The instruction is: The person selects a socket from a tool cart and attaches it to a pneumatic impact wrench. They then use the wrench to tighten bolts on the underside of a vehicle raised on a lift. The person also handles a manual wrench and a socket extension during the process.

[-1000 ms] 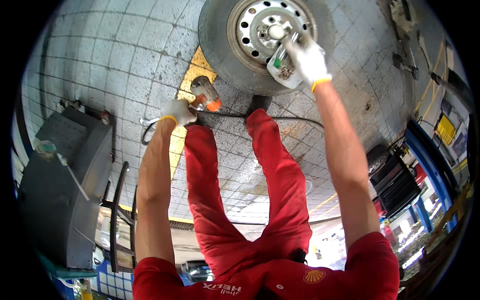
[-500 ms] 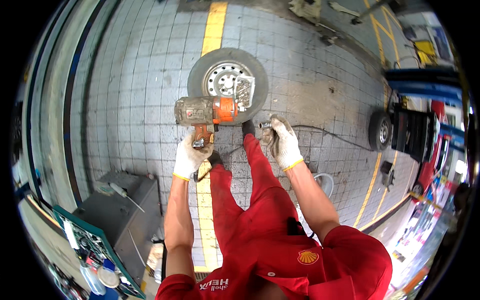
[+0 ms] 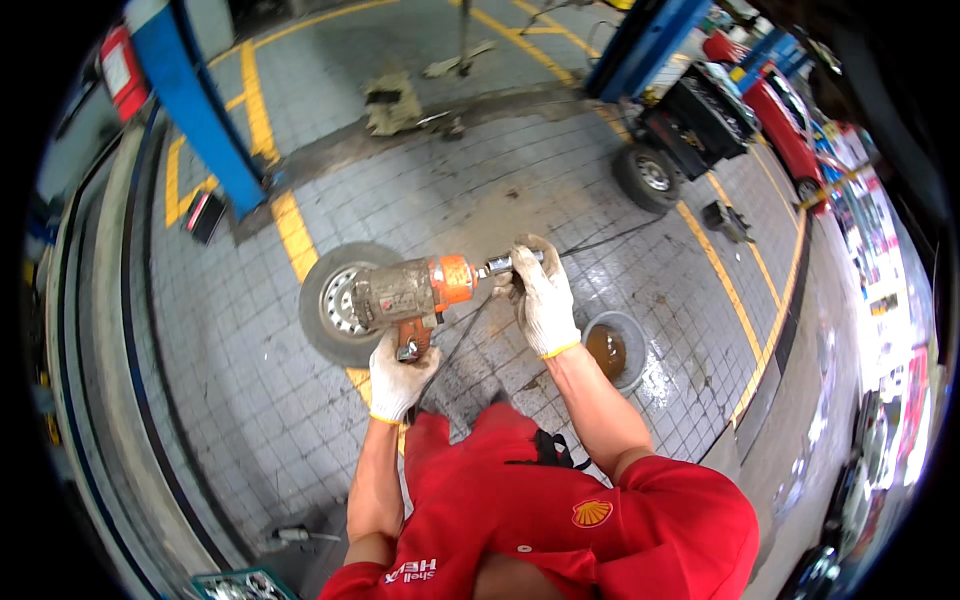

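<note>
Wheel [image 3: 333, 300] flat on floor [image 3: 240, 400], beyond the wrench in view; could get knocked if the tool slips. Bucket [image 3: 637, 350] on floor to the right, brown liquid [image 3: 606, 352] inside; a careless step could tip it. Wrench [image 3: 408, 290] held up sideways, nose right. 2 hands apart: left hand [image 3: 402, 380] clamped round the grip, right hand [image 3: 545, 300] gripping socket [image 3: 501, 264] at the nose. Seating can't be told; if loose, socket could drop. Early squeeze could spin it against right fingers.
</note>
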Action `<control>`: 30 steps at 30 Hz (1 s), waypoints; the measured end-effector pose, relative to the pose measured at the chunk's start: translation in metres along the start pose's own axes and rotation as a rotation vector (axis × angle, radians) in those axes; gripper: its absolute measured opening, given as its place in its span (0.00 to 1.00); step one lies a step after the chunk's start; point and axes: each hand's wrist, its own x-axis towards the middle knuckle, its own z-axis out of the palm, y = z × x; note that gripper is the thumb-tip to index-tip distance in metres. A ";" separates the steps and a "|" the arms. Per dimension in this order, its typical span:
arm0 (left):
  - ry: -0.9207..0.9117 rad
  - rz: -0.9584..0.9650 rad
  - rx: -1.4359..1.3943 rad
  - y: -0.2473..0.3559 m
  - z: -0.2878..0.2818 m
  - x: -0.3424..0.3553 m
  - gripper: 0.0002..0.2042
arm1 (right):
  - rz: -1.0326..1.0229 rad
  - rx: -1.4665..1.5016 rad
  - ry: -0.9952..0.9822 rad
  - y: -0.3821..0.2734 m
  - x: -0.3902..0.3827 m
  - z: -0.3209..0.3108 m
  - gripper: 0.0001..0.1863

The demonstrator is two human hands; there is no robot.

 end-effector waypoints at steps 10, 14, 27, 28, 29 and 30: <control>-0.134 0.235 -0.100 0.109 0.100 -0.013 0.17 | -0.185 -0.078 0.150 -0.138 -0.047 -0.094 0.22; -0.234 0.189 -0.248 0.152 0.130 -0.028 0.17 | -0.212 -0.164 0.213 -0.187 -0.082 -0.121 0.19; -0.740 0.235 -0.444 0.225 0.158 -0.009 0.23 | -0.639 -0.412 0.032 -0.274 -0.123 -0.160 0.19; -0.739 0.257 -0.476 0.219 0.164 -0.010 0.23 | -0.640 -0.413 0.103 -0.272 -0.127 -0.156 0.20; -0.702 0.352 -0.405 0.221 0.168 -0.014 0.23 | -0.627 -0.359 0.148 -0.270 -0.133 -0.152 0.32; -0.667 0.320 -0.452 0.225 0.175 -0.019 0.22 | -0.645 -0.269 0.185 -0.264 -0.136 -0.147 0.35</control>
